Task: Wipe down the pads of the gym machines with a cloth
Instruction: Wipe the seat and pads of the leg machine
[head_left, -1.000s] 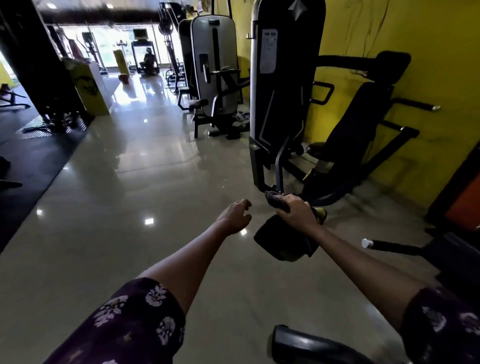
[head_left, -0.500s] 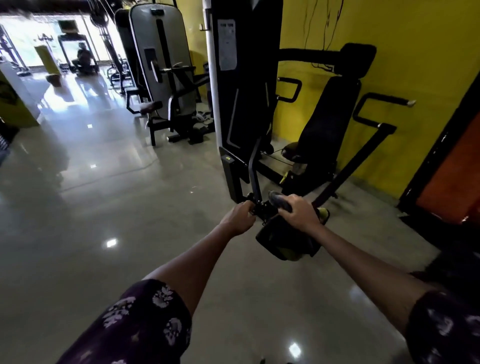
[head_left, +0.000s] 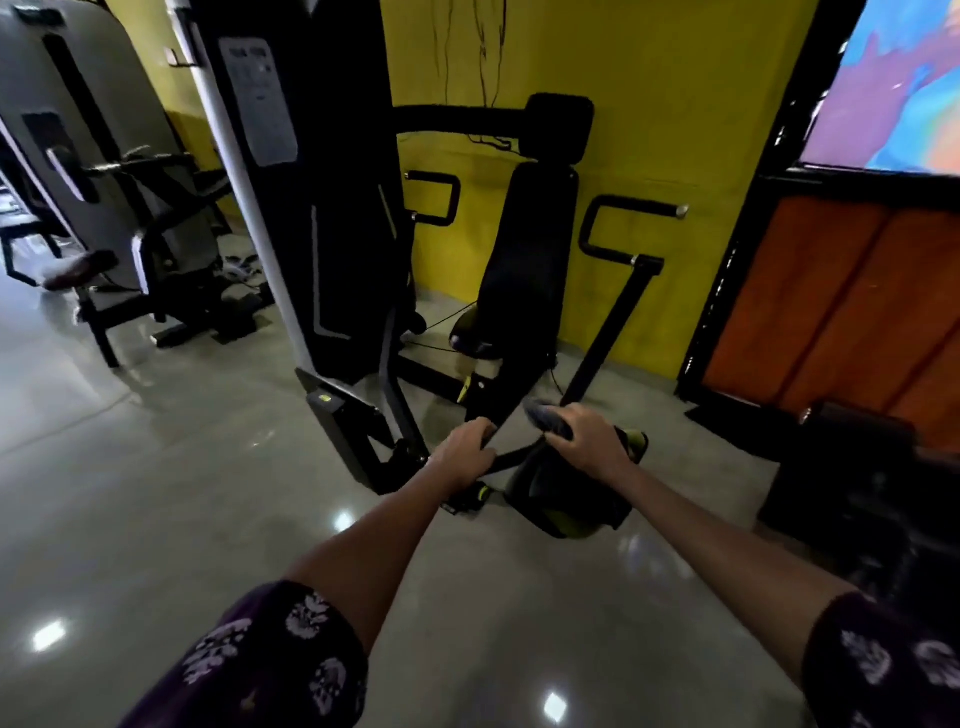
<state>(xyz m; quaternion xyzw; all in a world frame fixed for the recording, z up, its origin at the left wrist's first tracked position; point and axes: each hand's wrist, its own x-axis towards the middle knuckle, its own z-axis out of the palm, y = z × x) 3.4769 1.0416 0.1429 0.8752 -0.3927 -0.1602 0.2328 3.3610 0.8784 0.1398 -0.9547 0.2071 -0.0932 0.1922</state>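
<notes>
A black seat pad (head_left: 558, 493) with a yellow-green underside sits low in front of me, part of a black chest machine. My right hand (head_left: 587, 441) holds a dark grey cloth (head_left: 543, 415) and presses it on the top of this pad. My left hand (head_left: 465, 452) grips a black frame bar (head_left: 506, 418) just left of the pad. The machine's upright back pad (head_left: 524, 280) and head pad (head_left: 558, 132) stand behind, against the yellow wall.
The machine's tall black weight stack (head_left: 322, 208) rises to the left. A grey machine (head_left: 104, 171) stands further left. A black handle arm (head_left: 615, 312) slants up on the right. Another dark machine (head_left: 857, 493) and an orange panel (head_left: 841, 306) are at right. Glossy floor (head_left: 156, 519) spreads to the left.
My view has swung right toward the chest machine. My left hand moved forward from the air and took hold of the frame bar. My right hand stays on the seat pad with the cloth.
</notes>
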